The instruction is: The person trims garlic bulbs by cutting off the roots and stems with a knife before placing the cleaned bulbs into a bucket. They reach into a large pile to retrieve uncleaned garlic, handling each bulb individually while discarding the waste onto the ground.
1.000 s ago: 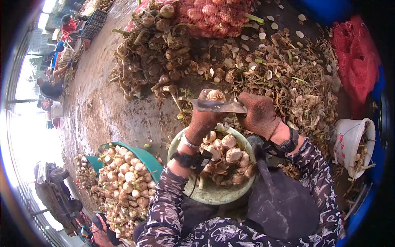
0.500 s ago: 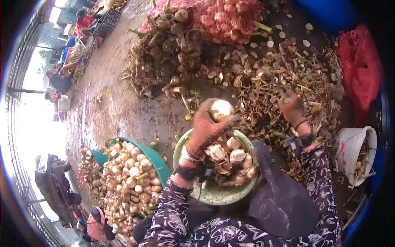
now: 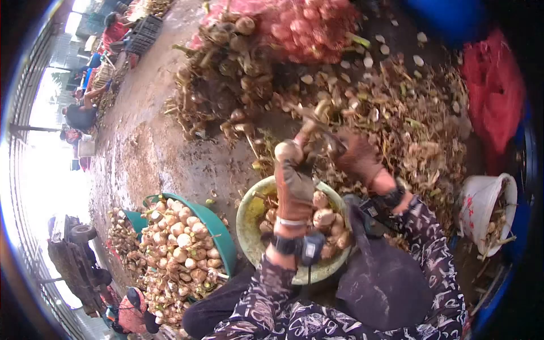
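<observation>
My left hand (image 3: pixel 294 184), in a brown-orange work glove, is closed round a pale round bulb (image 3: pixel 287 151) with its stalk pointing away from me. It hangs over the far rim of a pale green basin (image 3: pixel 247 232), which holds several trimmed bulbs (image 3: pixel 324 217). Just right of it, my gloved right hand (image 3: pixel 360 158) is closed and smeared by motion. A dark knife (image 3: pixel 313 115) reaches from it toward the stalk, its blade blurred and crossing the stalk in this view. Both wrists wear dark straps with small devices.
A teal tub (image 3: pixel 224 235) heaped with bulbs (image 3: pixel 181 241) stands left. Beyond the basin lie untrimmed bulbs (image 3: pixel 226 79), a pink mesh sack (image 3: pixel 311 28) and dry peelings (image 3: pixel 408 124). A white bucket (image 3: pixel 473 209) and red sack (image 3: pixel 493 96) are right. Other people (image 3: pixel 79 116) sit far left.
My right hand has swung left with the knife, close to my left hand. A whole stalked bulb is now in my left hand, where a white-cut one was. The cut one has left it.
</observation>
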{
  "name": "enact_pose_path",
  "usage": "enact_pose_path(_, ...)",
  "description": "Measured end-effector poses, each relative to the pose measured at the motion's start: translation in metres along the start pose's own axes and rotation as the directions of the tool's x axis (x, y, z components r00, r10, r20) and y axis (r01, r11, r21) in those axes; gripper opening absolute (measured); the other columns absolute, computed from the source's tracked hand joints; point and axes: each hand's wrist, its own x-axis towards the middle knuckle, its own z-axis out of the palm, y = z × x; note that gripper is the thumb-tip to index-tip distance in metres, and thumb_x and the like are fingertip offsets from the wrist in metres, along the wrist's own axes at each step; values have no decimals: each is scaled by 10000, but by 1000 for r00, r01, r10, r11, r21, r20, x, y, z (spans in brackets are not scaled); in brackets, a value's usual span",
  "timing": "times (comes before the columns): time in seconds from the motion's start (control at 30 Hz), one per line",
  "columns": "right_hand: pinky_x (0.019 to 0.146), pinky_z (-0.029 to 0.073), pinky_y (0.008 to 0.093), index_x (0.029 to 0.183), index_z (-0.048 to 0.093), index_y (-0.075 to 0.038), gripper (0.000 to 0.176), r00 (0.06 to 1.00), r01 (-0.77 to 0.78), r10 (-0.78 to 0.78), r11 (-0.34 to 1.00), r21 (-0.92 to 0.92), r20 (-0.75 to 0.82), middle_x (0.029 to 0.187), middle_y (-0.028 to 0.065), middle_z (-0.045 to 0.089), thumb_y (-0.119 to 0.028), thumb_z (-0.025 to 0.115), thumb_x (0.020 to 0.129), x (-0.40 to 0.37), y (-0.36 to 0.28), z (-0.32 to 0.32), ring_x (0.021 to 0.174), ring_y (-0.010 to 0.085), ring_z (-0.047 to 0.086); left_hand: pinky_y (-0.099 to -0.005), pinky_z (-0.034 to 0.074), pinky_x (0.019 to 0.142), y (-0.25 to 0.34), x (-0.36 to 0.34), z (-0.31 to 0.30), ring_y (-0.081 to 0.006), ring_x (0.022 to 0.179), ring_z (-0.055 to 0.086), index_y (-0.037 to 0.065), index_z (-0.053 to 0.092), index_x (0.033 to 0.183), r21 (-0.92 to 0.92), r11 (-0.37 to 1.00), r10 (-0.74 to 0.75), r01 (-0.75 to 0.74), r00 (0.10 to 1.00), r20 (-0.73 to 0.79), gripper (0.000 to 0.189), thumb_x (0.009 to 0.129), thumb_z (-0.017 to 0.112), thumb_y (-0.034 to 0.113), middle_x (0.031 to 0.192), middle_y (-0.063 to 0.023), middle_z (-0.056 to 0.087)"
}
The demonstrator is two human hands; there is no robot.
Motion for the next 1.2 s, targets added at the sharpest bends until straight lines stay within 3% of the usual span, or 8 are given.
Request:
enact_pose_path(0.23, 645, 501, 440, 971, 638, 5, 349, 774, -461, 579, 793, -398, 258, 781, 209, 631, -258, 606, 743, -46, 51, -12, 713, 368, 622, -315, 468, 874, 97, -8, -28, -178, 984, 569, -3, 571, 1108, 856, 517, -647, -14, 648, 401, 477, 770, 725, 295, 1049, -89, 609)
enact_pose_path(0.3, 636, 496, 440, 945, 642, -8, 329, 830, -434, 525, 819, -376, 186, 740, 207, 623, -262, 625, 737, -51, 54, -12, 708, 378, 617, -341, 475, 868, 107, 31, -73, -216, 999, 561, 28, 557, 1150, 997, 68, -407, -42, 911, 66, 581, 689, 799, 284, 1019, -79, 603)
enact_pose_path(0.5, 650, 492, 440, 869, 640, -24, 282, 801, -493, 547, 834, -250, 243, 755, 224, 621, -276, 627, 743, -46, 40, 2, 733, 405, 606, -373, 478, 833, 82, 201, -209, -277, 1075, 576, -12, 560, 1171, 938, -116, 80, 326, 945, -319, 510, 824, 658, 348, 1084, -209, 631)
enact_pose_path(0.57, 649, 489, 448, 834, 634, -23, 266, 798, -471, 536, 840, -269, 277, 753, 227, 618, -274, 619, 748, -41, 32, 2, 730, 410, 600, -377, 469, 815, 67, 205, -172, -293, 1050, 579, 21, 579, 1153, 177, -973, -181, -149, 966, -183, 334, 914, 519, 247, 1093, -170, 639)
enact_pose_path(0.7, 621, 487, 445, 802, 616, -32, 235, 787, -472, 549, 830, -298, 283, 725, 217, 608, -262, 617, 756, -34, 29, -3, 711, 404, 600, -344, 497, 764, 47, 245, -246, -198, 974, 583, 48, 558, 1119, 731, -681, -176, -43, 979, -106, 275, 860, 513, 128, 1136, -87, 598)
enact_pose_path(0.83, 537, 480, 412, 735, 563, -49, 178, 891, -351, 398, 909, -227, 217, 646, 176, 588, -215, 621, 767, -10, -1, -4, 614, 362, 600, -314, 545, 783, 81, 126, -109, -172, 921, 634, 47, 523, 1227, 648, 729, -353, 222, 932, 79, 405, 824, 502, 7, 1086, -42, 607)
enact_pose_path(1.1, 544, 492, 429, 847, 534, -70, 221, 938, 117, -31, 966, -231, 345, 653, 156, 598, -190, 669, 720, 12, -70, -5, 635, 349, 626, -341, 484, 875, 70, 20, -55, -171, 1034, 568, 31, 488, 1231, 704, 637, -510, 313, 857, 80, 404, 831, 519, -13, 1115, -89, 590)
enact_pose_path(1.2, 564, 493, 440, 843, 515, -68, 266, 934, 147, -56, 961, -235, 353, 659, 157, 594, -183, 690, 679, 3, -67, -2, 648, 352, 625, -402, 354, 999, 61, 17, -57, -229, 987, 590, 133, 622, 1095, 527, -341, -383, -778, 627, 678, 302, 794, 635, 130, 1050, -56, 643)
